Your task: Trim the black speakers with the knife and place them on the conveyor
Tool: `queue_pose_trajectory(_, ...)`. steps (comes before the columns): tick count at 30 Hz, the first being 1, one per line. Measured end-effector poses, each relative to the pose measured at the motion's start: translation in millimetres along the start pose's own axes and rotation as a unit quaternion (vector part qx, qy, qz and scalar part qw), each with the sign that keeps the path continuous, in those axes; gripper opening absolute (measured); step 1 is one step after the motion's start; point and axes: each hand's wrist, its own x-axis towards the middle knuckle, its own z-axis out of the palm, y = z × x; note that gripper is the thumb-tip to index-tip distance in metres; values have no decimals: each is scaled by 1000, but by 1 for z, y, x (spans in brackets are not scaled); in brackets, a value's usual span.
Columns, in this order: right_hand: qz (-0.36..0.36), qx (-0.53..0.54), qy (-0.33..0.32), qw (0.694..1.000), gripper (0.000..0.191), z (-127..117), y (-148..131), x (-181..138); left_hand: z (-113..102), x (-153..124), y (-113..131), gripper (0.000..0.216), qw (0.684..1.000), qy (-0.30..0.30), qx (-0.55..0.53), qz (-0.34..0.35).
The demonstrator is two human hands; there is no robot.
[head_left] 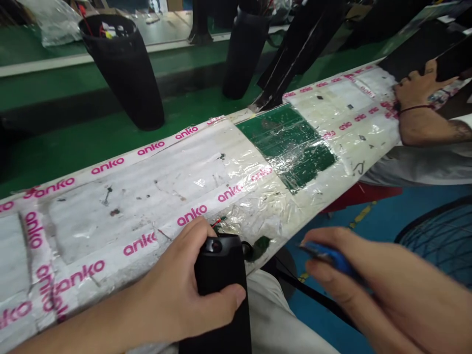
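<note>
My left hand (pixel 191 290) is closed around a black fabric-like case (pixel 221 285), fingers along its far side and thumb across its front. Its upper end has a glossy panel with a small round opening, and short red and black wires show beside that end. The case stands against the bench's near edge, above my lap. To the right, apart from the case, my right hand (pixel 372 280) pinches a blue-handled tool (pixel 334 255). The tool's dark tip points left; blur hides its exact kind.
A long bench (pixel 155 196) covered in white sheet and "anko" tape runs across the view, with a green patch (pixel 291 147). Beyond stand two black bins (pixel 125 73) (pixel 245 54) on green surface. A co-worker's hand (pixel 416 88) rests at far right, near black panels (pixel 424 49).
</note>
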Motion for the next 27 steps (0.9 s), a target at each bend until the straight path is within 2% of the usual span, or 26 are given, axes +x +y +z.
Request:
queue_pose_trajectory(2, 30, 181, -65, 981, 27, 20, -15, -5, 1, -1, 3, 26, 998, 36, 51, 1)
queue_pose_trajectory(3, 69, 267, -105, 955, 34, 31, -25, -5, 2, -2, 6, 25, 994, 61, 86, 6)
queue_pose_trajectory(5, 157, 410, -162, 884, 54, 50, -43, -3, 1, -5, 10, 26, 985, 98, 144, 17)
queue_pose_trajectory(7, 225, 538, -185, 791, 65, 63, -55, -1, -3, -9, 12, 26, 982, 96, 158, 31)
queue_pose_trajectory(9, 270, 637, -186, 697, 66, 68, -56, 0, -11, -12, 9, 45, 984, 76, 145, 66)
queue_pose_trajectory(10, 288, 662, -183, 667, 67, 68, -53, 0, -15, -12, 6, 59, 983, 73, 142, 93)
queue_pose_trajectory(11, 305, 671, -179, 651, 67, 68, -48, -1, -20, -11, 1, 68, 979, 79, 140, 124)
queue_pose_trajectory(13, 321, 661, -175, 655, 70, 67, -37, -4, -27, -7, -9, 71, 973, 76, 138, 167)
queue_pose_trajectory(17, 283, 674, -161, 663, 71, 72, -20, -11, -27, 8, -26, 79, 981, -17, 56, 184)
queue_pose_trajectory(19, 268, 680, -152, 665, 71, 78, -16, -14, -21, 13, -29, 80, 982, -16, -5, 187)
queue_pose_trajectory(21, 250, 686, -152, 666, 68, 84, -12, -15, -14, 15, -27, 72, 981, -6, -67, 181)
queue_pose_trajectory(24, 209, 699, -167, 664, 60, 95, -9, -16, -8, 13, -21, 58, 972, -35, -169, 159)
queue_pose_trajectory(27, 170, 702, -193, 665, 57, 107, -9, -15, -7, 7, -15, 53, 970, -25, -205, 128)
